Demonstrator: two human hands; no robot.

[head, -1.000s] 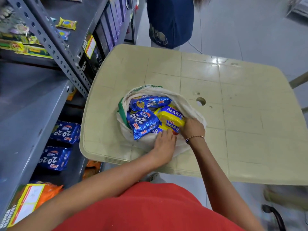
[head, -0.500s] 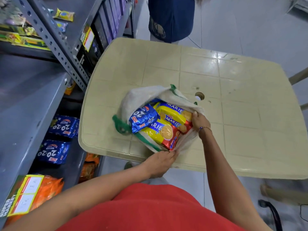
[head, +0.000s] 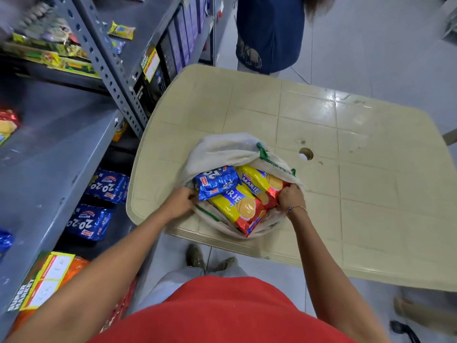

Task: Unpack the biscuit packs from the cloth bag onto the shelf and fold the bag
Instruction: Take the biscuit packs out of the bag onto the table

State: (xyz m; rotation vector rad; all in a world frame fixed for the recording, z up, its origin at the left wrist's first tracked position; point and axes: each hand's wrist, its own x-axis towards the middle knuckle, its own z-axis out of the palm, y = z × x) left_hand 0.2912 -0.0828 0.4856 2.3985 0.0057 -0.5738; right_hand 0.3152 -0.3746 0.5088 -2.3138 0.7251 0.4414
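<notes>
Biscuit packs [head: 237,194] lie in the open cloth bag [head: 222,149] on the surface [head: 346,134], long axes slanting toward the person's right. Left hand [head: 179,203] and right hand [head: 290,198] each grip the bag's rim, flanking them; the blue 20-20 pack [head: 216,181] lies nearest the left.

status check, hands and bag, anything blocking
Left hand and right hand each grip the cloth bag rim, mouth spread. Blue 20-20 pack and Marie packs inside, on table. Nothing blocking.
</notes>
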